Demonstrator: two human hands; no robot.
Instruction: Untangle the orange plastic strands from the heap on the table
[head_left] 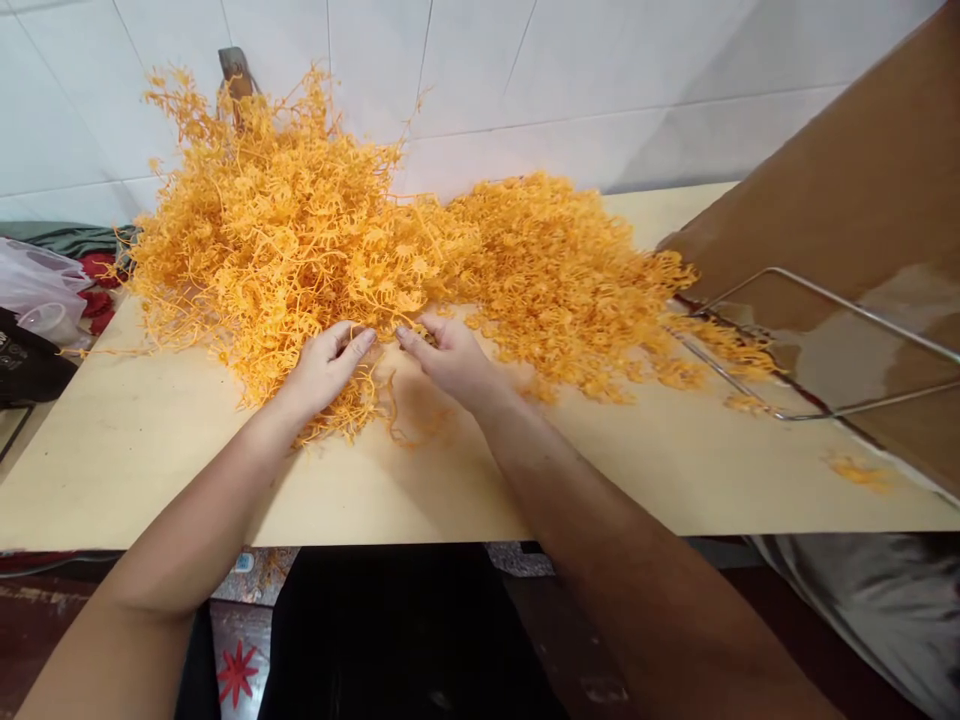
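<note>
A tall, tangled heap of orange plastic-looking strands [277, 220] rises at the left, and a lower spread of small orange pieces [547, 270] lies to its right. At the near edge of the heap, my left hand [330, 365] pinches an orange strand between thumb and fingers. Close by on the right, my right hand [446, 355] is also closed, thumb against fingers, on part of the orange strands. A small gap separates the two hands. Some fingertips are hidden among the strands. A few loose strands hang below the hands over the pale table [337, 500].
A large brown cardboard sheet or box [847, 200] leans at the right, with a bent metal wire frame [862, 310] before it. Plastic bags and a clear cup [49, 320] are at the far left. White tiles [480, 70] form the wall behind.
</note>
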